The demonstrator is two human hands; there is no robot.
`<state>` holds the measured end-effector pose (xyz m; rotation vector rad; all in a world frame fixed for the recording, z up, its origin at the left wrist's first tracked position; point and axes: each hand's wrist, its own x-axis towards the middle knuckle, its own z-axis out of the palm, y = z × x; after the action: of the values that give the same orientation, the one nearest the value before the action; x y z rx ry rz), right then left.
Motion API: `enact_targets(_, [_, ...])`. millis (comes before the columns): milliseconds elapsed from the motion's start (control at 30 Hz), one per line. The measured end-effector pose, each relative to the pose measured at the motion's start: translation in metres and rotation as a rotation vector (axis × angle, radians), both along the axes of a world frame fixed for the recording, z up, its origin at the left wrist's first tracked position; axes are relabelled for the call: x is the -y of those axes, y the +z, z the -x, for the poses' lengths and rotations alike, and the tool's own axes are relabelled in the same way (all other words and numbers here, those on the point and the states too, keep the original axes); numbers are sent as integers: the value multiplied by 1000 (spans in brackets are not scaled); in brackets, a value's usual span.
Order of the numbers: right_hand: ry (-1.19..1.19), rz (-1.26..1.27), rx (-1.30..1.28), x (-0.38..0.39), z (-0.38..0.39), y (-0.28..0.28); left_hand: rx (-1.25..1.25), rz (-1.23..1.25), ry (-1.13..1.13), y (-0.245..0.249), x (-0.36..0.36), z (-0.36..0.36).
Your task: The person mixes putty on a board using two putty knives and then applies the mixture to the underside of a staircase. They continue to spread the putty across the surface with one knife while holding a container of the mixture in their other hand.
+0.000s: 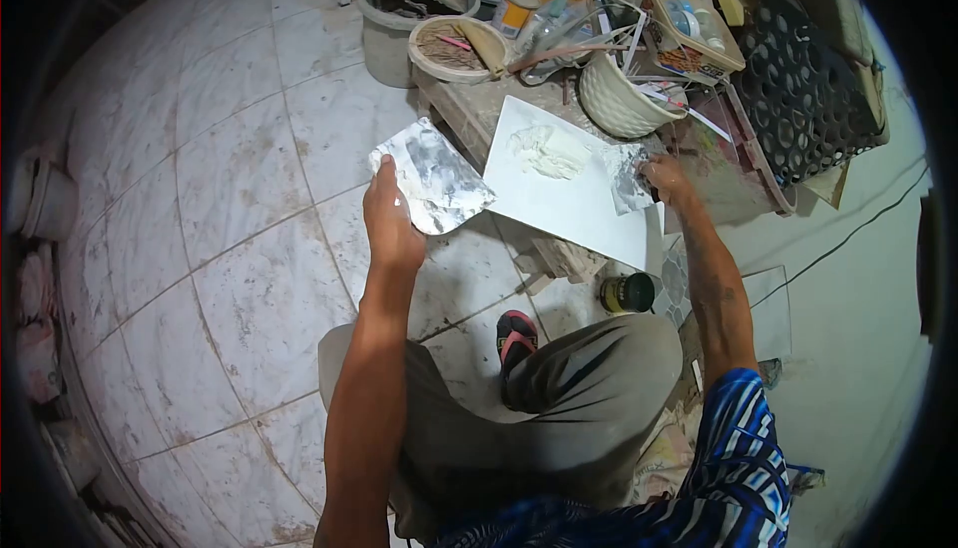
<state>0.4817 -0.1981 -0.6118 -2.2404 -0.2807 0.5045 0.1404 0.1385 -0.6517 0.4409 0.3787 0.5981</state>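
My left hand (392,214) is closed on a silvery, roughly square plate (446,177) smeared with white, its thumb lying over the near edge. That plate is held up beside the left edge of a white board (589,221). A mound of white paste (549,152) lies on the board's upper part. At the board's right side, my right hand (667,179) grips a putty knife (629,181), whose wide, white-smeared blade is over the board. The fingers partly hide its handle.
The board rests on a cluttered low wooden bench (449,104). Behind it stand a shallow round container of thin sticks (454,49), a white woven basket (621,99) and a grey bucket (394,59). A dark jar (627,293) is on the tiled floor near my knee.
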Motion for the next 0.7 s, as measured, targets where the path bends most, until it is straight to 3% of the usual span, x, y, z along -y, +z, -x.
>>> enact_targets(33, [-72,82,42,-3,0,-3,6,8,8,-1,0,0])
enact_targets(267, [134,227,203,-59,-30,-32,-47,-11,-7,3,3,-2])
enact_targets(300, [214,213,32,-68,-23,-16,-49,-18,-9,2,4,-3])
enact_targets(400, [371,149,71,-84,-3,8,-44,-17,-15,3,8,-6])
enact_targets(533, [692,472,568,-97,41,25,-27,-24,-12,2,11,-8])
enact_targets(600, [929,389,1050,-81,77,-14,-43,-54,-38,6,9,-6])
enact_targets(667, [896,699,998,-96,127,-1,-50,-61,-44,10,14,-4])
enact_targets(700, [868,659,1001,-96,134,5,-45,-48,-32,11,16,-5])
